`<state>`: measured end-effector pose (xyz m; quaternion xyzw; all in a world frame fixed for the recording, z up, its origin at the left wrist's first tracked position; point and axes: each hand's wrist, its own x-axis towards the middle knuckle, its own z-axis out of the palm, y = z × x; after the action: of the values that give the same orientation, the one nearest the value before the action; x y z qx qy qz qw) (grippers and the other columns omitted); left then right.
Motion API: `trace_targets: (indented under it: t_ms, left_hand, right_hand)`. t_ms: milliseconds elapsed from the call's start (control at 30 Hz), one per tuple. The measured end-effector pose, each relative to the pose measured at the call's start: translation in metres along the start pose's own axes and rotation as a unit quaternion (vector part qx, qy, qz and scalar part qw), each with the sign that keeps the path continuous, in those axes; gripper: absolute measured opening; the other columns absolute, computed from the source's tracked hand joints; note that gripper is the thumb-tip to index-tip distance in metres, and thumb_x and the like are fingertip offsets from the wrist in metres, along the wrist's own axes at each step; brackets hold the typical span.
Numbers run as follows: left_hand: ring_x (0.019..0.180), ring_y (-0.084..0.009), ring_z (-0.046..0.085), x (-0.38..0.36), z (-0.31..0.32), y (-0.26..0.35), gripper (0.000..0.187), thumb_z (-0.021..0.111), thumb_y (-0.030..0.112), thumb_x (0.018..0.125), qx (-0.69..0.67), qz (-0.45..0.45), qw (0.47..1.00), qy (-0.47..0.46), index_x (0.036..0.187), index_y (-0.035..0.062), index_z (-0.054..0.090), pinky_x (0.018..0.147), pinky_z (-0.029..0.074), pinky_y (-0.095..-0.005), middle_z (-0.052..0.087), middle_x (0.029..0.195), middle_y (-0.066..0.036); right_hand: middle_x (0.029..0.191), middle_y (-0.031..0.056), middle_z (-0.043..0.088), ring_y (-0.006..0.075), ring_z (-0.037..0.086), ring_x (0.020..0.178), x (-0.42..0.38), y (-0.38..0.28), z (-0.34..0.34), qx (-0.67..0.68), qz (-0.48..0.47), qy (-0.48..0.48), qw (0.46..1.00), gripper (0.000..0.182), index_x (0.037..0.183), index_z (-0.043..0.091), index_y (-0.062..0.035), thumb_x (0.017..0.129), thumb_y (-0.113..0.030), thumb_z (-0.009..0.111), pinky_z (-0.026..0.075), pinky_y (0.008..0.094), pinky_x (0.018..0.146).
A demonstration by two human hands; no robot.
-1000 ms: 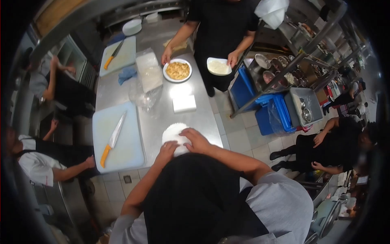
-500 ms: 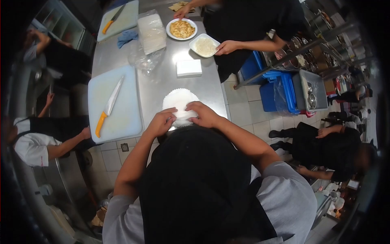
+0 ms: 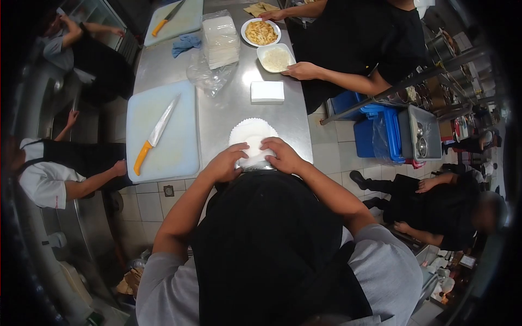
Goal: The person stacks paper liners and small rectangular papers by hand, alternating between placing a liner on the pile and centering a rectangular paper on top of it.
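At the near edge of the steel table, a round white paper doily [image 3: 254, 133] with a scalloped rim lies under my fingers. My left hand [image 3: 227, 162] holds its near left side, fingers curled onto the paper. From the right, my right hand [image 3: 284, 156] grips the same doily, its fingertips close to those of the left. The near part of the doily is partly hidden by my hands and my black cap. Beyond it sits a stack of white napkins [image 3: 267, 92].
A chef's knife [image 3: 157, 134] lies on a cutting board [image 3: 138, 108] at left. Plastic-wrapped white trays [image 3: 221, 43] stand farther back. Across the table, a co-worker holds a bowl of shredded white food [image 3: 275, 58] beside a plate of food [image 3: 261, 32]. Blue bins [image 3: 375, 133] stand right.
The view has shifted, so the table appears farther right. My hands stay on the doily. The co-worker's bowl has come closer to the plate of food.
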<state>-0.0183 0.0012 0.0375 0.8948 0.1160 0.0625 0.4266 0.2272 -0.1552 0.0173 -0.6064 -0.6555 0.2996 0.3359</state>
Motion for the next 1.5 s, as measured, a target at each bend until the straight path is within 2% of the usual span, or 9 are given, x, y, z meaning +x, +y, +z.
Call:
trace_targets:
  t_ms: [167,533,867,933,967,1167,1333,1400,1500]
  left_hand:
    - [0.139,-0.0368,0.054,0.002,0.005,-0.014,0.030,0.065,-0.004,0.080,-0.003,0.003,1.000,0.012,0.109,0.0022,0.070,0.116,0.045,-0.0423,0.060,0.147,-0.018]
    - [0.124,-0.0374,0.064,0.009,-0.002,-0.020,0.008,0.066,0.003,0.093,-0.096,-0.007,0.995,0.013,0.094,-0.0019,0.071,0.105,0.051,-0.0411,0.068,0.135,-0.019]
    - [0.117,-0.0286,0.069,0.009,0.009,-0.032,0.011,0.068,0.002,0.090,-0.166,-0.072,0.982,0.061,0.098,-0.0014,0.074,0.098,0.054,-0.0377,0.072,0.131,-0.015]
    - [0.119,-0.0278,0.068,0.011,0.012,-0.036,0.002,0.070,-0.002,0.089,-0.157,-0.073,0.982,0.080,0.088,-0.0025,0.072,0.102,0.052,-0.0365,0.073,0.129,-0.014]
    - [0.116,-0.0259,0.069,0.011,0.014,-0.040,0.003,0.069,-0.003,0.088,-0.199,-0.121,0.970,0.066,0.088,-0.0027,0.072,0.101,0.053,-0.0359,0.074,0.129,-0.014]
    - [0.115,-0.0221,0.067,0.015,0.006,-0.048,0.008,0.067,-0.002,0.087,-0.298,-0.120,0.945,0.052,0.081,-0.0023,0.072,0.104,0.049,-0.0346,0.074,0.127,-0.014]
    - [0.115,-0.0208,0.065,0.016,0.004,-0.050,0.011,0.063,0.000,0.091,-0.353,-0.146,0.922,0.056,0.089,-0.0029,0.073,0.107,0.046,-0.0338,0.074,0.127,-0.014]
    - [0.115,-0.0203,0.064,0.017,0.007,-0.051,0.013,0.062,0.002,0.093,-0.384,-0.147,0.910,0.056,0.094,-0.0032,0.074,0.108,0.045,-0.0337,0.074,0.127,-0.014]
    - [0.115,-0.0201,0.064,0.018,0.011,-0.050,0.019,0.058,0.006,0.098,-0.417,-0.163,0.890,0.090,0.108,-0.0015,0.073,0.108,0.044,-0.0334,0.074,0.119,-0.010]
  right_hand:
    - [0.137,0.0175,0.059,0.0380,0.055,0.130,0.000,0.001,0.000,-0.017,-0.008,0.009,1.000,0.035,0.121,0.065,-0.0048,0.087,-0.007,0.071,0.045,0.0425,0.113]
    - [0.136,0.0167,0.060,0.0372,0.056,0.130,0.003,0.001,-0.007,-0.007,-0.011,-0.014,1.000,0.034,0.120,0.065,-0.0055,0.086,-0.006,0.071,0.045,0.0420,0.113]
    - [0.132,0.0165,0.062,0.0365,0.059,0.127,0.007,0.001,-0.014,0.055,0.000,-0.022,0.998,0.031,0.119,0.067,-0.0055,0.089,-0.008,0.071,0.045,0.0410,0.112]
    - [0.130,0.0160,0.063,0.0354,0.059,0.126,0.011,0.009,-0.016,0.055,-0.001,-0.019,0.998,0.031,0.120,0.067,-0.0055,0.090,-0.007,0.071,0.045,0.0402,0.112]
    - [0.129,0.0154,0.064,0.0342,0.060,0.125,0.009,0.014,-0.013,0.055,0.003,-0.014,0.998,0.031,0.121,0.067,-0.0055,0.090,-0.006,0.071,0.045,0.0395,0.111]
    - [0.131,0.0115,0.064,0.0276,0.060,0.127,0.011,0.008,-0.025,0.181,0.082,-0.042,0.979,0.037,0.124,0.067,-0.0051,0.087,-0.002,0.074,0.045,0.0367,0.111]
    - [0.134,0.0115,0.064,0.0271,0.058,0.131,0.012,-0.004,-0.028,0.130,0.032,-0.045,0.990,0.045,0.122,0.068,-0.0046,0.079,0.000,0.080,0.043,0.0373,0.113]
    - [0.130,0.0115,0.066,0.0280,0.062,0.124,0.009,0.003,-0.023,0.058,0.007,-0.011,0.998,0.039,0.116,0.068,-0.0047,0.078,0.000,0.080,0.048,0.0359,0.106]
    - [0.117,0.0106,0.071,0.0243,0.067,0.111,0.014,0.014,-0.013,0.100,0.062,0.053,0.992,0.024,0.110,0.067,-0.0027,0.087,0.000,0.075,0.052,0.0355,0.097]
